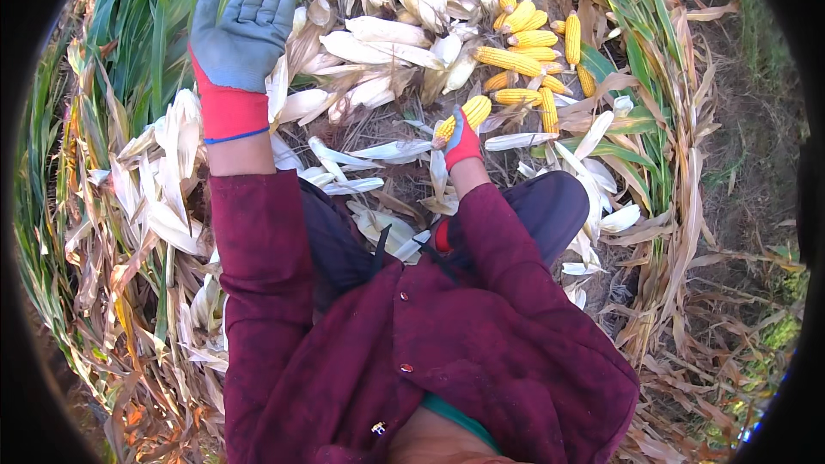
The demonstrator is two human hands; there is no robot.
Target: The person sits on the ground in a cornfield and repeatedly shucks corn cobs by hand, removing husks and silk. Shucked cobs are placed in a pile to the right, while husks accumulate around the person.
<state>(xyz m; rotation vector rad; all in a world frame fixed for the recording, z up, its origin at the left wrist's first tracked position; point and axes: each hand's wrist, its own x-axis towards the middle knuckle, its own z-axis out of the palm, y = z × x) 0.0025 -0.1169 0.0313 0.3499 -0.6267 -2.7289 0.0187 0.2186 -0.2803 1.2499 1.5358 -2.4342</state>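
Observation:
My left hand, in a grey-palmed red work glove, is raised with the palm up and fingers spread, holding nothing. It is above the edge of the green corn leaves. My right hand, in a matching glove, grips a husked yellow ear of corn low in front of my knees. Just beyond it lies a loose heap of husked corn ears, bare kernels showing. Between the hands, several ears in pale dry husks rest on the ground.
Green corn stalks are piled at the far left, and more corn stalks curve along the right. Stripped husks litter the soil before my crossed legs. Dry leaves lie along my left side.

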